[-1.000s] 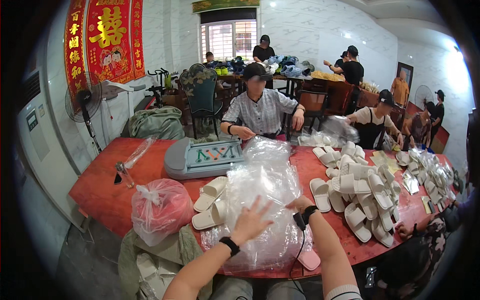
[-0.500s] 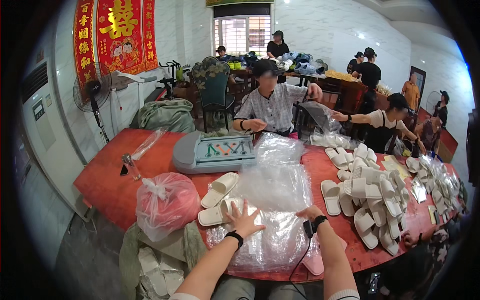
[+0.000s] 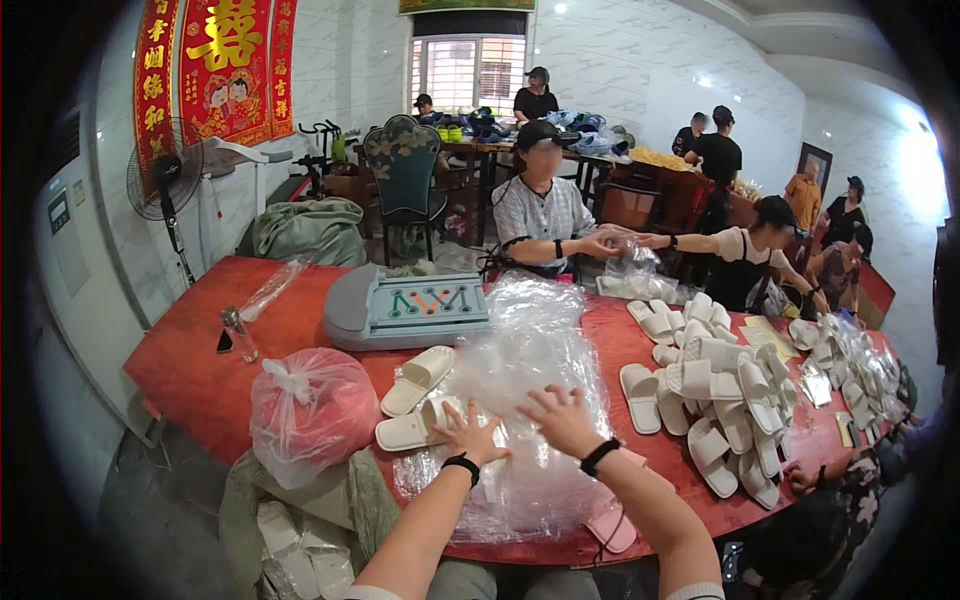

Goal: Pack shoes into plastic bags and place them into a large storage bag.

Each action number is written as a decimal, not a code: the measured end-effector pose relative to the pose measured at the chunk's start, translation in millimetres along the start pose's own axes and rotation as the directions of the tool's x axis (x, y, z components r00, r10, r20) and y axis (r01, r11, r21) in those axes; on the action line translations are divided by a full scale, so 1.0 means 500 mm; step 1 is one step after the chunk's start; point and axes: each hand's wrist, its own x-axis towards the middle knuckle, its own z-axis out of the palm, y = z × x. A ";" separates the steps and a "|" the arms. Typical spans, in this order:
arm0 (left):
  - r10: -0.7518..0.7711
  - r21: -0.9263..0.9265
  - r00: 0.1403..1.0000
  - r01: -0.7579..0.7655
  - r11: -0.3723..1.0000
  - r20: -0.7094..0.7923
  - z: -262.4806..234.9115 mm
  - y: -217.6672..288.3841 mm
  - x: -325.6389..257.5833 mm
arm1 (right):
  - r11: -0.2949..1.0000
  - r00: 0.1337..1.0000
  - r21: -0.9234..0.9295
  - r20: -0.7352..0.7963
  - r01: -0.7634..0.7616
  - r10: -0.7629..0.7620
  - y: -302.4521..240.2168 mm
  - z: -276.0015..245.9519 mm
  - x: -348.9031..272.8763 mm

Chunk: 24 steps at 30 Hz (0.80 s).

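My left hand [image 3: 468,437] lies with fingers spread on the near part of a pile of clear plastic bags [image 3: 535,490], its fingertips at the edge of a white slipper [image 3: 412,430]. A second white slipper [image 3: 420,378] rests just beyond it. My right hand [image 3: 562,424] is over the middle of the bags, fingers apart, holding nothing; whether it touches the plastic I cannot tell. Part of a pink slipper [image 3: 612,530] shows from under the bags at the table's near edge.
A heap of white slippers [image 3: 735,400] lies to the right. On the left are a knotted bag with pink contents [image 3: 312,405], a grey plastic device [image 3: 405,308] and a glass bottle [image 3: 238,334]. Across the red table [image 3: 190,350], two people hold a plastic bag [image 3: 635,262].
My right hand has moved left and inward over the bags. The view has shifted slightly right. Across the table, the two people's hands have come together at a plastic bag.
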 end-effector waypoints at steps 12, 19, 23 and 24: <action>0.127 -0.477 0.724 -0.565 0.673 -0.678 0.044 -0.140 0.007 | 0.835 0.782 0.244 0.546 -0.493 0.302 -0.025 0.100 0.117; 0.108 -0.391 0.797 -0.403 0.827 -0.594 0.046 -0.302 0.046 | 0.791 0.727 0.248 0.606 -0.559 0.323 -0.003 0.102 0.120; 0.200 -0.490 0.849 -0.457 0.742 -0.490 0.034 -0.326 0.132 | 0.790 0.724 0.251 0.611 -0.560 0.319 -0.011 0.103 0.126; 0.197 -0.462 0.849 -0.444 0.768 -0.490 0.038 -0.352 0.155 | 0.797 0.734 0.260 0.606 -0.545 0.305 -0.020 0.097 0.132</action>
